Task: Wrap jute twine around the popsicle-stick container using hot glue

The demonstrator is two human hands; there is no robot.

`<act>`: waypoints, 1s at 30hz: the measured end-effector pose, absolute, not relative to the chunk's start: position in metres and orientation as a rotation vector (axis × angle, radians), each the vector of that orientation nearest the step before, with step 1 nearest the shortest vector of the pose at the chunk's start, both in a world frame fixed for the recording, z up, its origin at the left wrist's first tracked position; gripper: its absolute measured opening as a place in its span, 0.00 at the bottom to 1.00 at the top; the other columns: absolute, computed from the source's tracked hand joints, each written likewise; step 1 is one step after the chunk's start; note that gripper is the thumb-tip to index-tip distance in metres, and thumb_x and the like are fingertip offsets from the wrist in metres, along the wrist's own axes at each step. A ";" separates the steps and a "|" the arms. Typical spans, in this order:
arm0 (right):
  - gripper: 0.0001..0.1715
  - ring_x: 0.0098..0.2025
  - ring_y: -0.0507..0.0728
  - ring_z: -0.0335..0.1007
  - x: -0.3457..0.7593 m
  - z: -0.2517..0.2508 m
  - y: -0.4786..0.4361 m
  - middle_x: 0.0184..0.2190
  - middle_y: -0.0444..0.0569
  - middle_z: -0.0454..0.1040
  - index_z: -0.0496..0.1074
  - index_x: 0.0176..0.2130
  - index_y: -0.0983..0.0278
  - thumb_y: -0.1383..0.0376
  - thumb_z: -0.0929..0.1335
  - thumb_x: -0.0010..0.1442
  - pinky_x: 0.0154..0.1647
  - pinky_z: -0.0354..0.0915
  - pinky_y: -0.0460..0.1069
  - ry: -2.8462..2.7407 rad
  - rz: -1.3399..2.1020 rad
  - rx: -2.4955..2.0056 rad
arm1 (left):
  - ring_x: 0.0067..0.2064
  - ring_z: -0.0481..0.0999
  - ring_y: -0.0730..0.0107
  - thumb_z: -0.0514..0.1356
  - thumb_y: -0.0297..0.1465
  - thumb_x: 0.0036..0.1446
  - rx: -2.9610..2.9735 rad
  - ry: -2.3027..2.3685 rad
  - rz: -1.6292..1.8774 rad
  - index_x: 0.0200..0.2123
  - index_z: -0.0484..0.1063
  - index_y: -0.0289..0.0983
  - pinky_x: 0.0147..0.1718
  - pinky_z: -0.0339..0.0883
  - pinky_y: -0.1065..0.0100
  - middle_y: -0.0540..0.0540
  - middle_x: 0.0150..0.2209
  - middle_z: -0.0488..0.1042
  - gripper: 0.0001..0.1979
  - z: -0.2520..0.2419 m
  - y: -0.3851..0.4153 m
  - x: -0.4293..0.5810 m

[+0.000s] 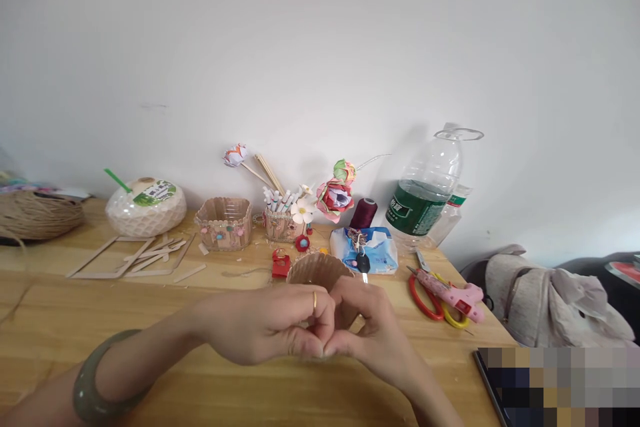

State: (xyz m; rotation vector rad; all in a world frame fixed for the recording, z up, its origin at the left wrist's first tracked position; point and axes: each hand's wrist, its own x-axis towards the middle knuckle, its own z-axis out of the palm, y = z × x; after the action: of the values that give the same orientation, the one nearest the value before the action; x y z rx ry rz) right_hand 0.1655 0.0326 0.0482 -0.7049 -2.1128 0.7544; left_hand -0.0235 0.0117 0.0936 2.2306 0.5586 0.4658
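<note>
A plain pale-grey wall [310, 47], softly lit and lightly scuffed at left, rises behind a light wood-grained counter [150, 310].

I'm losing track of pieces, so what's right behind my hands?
Just behind your left hand and right hand, the upper part of a brown container shows. Your hands cover most of the rest, so whether anything lies at its bottom can't be seen.

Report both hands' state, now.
Left hand: curled closed, before the wavy-rimmed basket; can't tell if holding anything.
Right hand: curled closed, thumb beside the left's; can't tell if holding anything.
</note>
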 end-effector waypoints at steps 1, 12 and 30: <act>0.32 0.21 0.49 0.60 0.165 0.049 0.031 0.18 0.41 0.66 0.68 0.21 0.64 0.38 0.66 0.47 0.20 0.55 0.43 -2.099 0.804 -0.715 | 0.31 0.60 0.69 0.43 0.44 0.63 2.191 0.532 0.459 0.28 0.55 0.40 0.32 0.60 0.69 0.50 0.30 0.60 0.17 0.093 0.012 -0.023; 0.13 0.26 0.51 0.67 0.170 0.058 0.028 0.23 0.44 0.72 0.70 0.28 0.63 0.58 0.66 0.60 0.29 0.63 0.46 -1.969 0.662 -0.659 | 0.33 0.62 0.68 0.48 0.47 0.61 1.798 0.598 0.747 0.29 0.58 0.39 0.33 0.63 0.67 0.49 0.29 0.62 0.18 0.085 0.012 -0.027; 0.11 0.27 0.50 0.67 0.164 0.045 0.025 0.27 0.45 0.72 0.68 0.37 0.63 0.67 0.58 0.66 0.27 0.62 0.44 -2.032 0.365 -0.632 | 0.29 0.69 0.71 0.56 0.28 0.59 2.469 1.173 1.312 0.28 0.66 0.38 0.28 0.62 0.71 0.51 0.25 0.69 0.07 0.067 0.014 -0.009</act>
State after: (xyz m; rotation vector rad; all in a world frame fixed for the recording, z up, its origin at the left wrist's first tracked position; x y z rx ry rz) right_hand 0.1640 0.0246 0.0448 -0.6317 -2.0319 0.3651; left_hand -0.0094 0.0138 0.0672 2.4688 1.1731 1.3117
